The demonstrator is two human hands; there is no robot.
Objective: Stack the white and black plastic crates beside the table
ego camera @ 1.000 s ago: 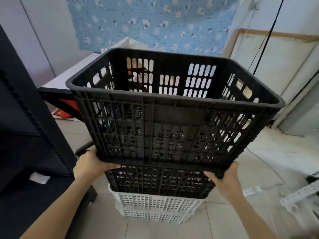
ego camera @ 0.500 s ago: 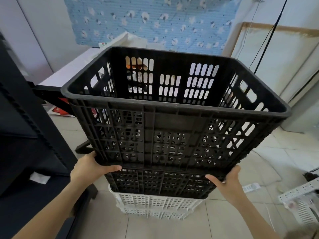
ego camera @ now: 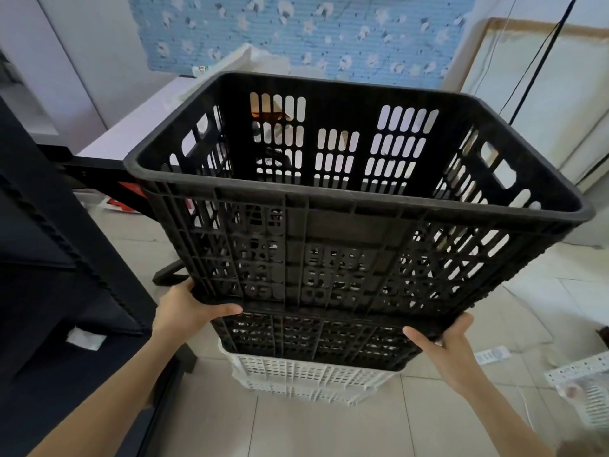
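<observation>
Head camera, looking down: a person holds a large black slatted plastic crate (ego camera: 329, 245) in both hands at the centre of the frame. Its open top faces up and its rim slopes lower toward the right of the frame. The left hand (ego camera: 188, 311) grips the crate's lower-left corner, with the thumb laid across the near wall and the fingers wrapped round the side, out of sight. The right hand (ego camera: 451, 351) grips the lower-right corner, thumb raised against the bottom edge and fingers curled round behind it.

Directly beneath, at lower centre, a second black plastic crate (ego camera: 313, 341) sits nested on a white plastic crate (ego camera: 306, 374), which stands on the pale tiled floor (ego camera: 329, 430). The held crate's base overlaps the top of that pile in this view. Whether it touches the second black plastic crate cannot be told. The white layers at the bottom are hard to separate.

The pile stands just beside a white tabletop (ego camera: 131, 136) on a black frame, running from centre left toward the upper middle of the frame. A dark cabinet (ego camera: 49, 258) fills the left edge. A blue flower-patterned cloth (ego camera: 313, 34) hangs across the top of the frame. At upper right a wood-framed panel (ego camera: 543, 94) leans against the wall, with a black cable (ego camera: 540, 61) hanging in front of it. A white perforated plastic piece (ego camera: 580, 390), partly blurred, lies on the floor at lower right.
</observation>
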